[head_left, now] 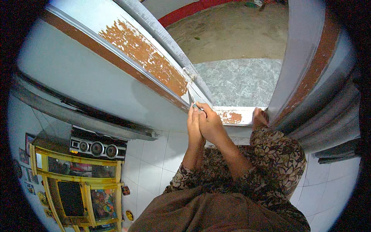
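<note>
Left hand point(193, 123) and right hand point(208, 121) | pinching door bolt point(192, 96) | long axis upright

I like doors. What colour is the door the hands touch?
White door, brown patches of worn paint; head view.

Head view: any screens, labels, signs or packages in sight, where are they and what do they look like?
Screen: dark rectangle, unlit, in the yellow cabinet at lower left.
Stereo: black box on top of the cabinet, three round silver dials, small orange display.
Pictures: colourful rectangles on the cabinet front and on the wall to its left.
No packages or signs. Both hands are at the door edge.
</note>
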Motion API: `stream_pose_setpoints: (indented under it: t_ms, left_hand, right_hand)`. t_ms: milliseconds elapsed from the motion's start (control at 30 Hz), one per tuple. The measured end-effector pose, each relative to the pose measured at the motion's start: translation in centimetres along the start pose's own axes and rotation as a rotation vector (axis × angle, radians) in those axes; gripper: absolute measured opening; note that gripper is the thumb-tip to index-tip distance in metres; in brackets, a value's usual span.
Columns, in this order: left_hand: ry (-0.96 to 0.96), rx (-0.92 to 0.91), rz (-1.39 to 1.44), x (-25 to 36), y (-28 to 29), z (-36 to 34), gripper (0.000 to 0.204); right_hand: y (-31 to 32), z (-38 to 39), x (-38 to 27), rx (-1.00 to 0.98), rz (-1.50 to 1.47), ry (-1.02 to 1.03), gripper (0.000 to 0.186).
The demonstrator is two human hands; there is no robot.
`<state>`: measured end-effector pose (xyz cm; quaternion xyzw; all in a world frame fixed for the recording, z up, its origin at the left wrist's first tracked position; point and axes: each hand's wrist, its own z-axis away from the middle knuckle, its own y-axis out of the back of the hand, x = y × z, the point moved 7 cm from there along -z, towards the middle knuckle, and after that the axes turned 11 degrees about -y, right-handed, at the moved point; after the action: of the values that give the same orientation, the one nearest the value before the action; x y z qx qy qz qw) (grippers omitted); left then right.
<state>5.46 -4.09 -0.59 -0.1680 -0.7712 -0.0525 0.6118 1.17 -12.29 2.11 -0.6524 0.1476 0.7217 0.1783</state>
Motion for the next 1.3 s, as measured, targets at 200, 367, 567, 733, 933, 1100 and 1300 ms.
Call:
stream_pose_setpoints:
  t_ms: [200,367,567,733,933,1100,1300]
  left_hand:
    - [-0.114,-0.066,-0.273,-0.5,0.5,-0.2,0.044]
    - [-0.233,-0.059,-0.357,-0.4,0.7,0.0,0.04]
    - [-0.343,-0.17,-0.503,0.3,0.7,0.8,0.045]
    - [-0.365,-0.158,-0.448,0.4,0.7,0.6,0.044]
    - [-0.03,-0.063,0.085,-0.3,0.6,-0.2,0.043]
    - [0.034,0.046,0.042,-1.6,1.6,0.0,0.046]
    - [-0.268,-0.151,-0.365,-0.3,0.7,-0.4,0.046]
  right_hand:
    - [0.0,0.4,0.0,0.016,0.031,-0.019,0.035]
    - [0.4,0.6,-1.0,0.04,0.016,0.062,0.033]
    - [0.0,1.3,-0.8,0.011,0.101,0.027,0.032]
    - [-0.1,1.6,-0.9,0.037,0.118,0.034,0.032]
    - [-0.5,0.8,-0.4,0.058,0.056,0.007,0.032]
    - [-0.5,0.6,0.4,0.036,0.131,0.003,0.034]
    - [0.1,0.7,-0.6,0.113,0.013,0.115,0.034]
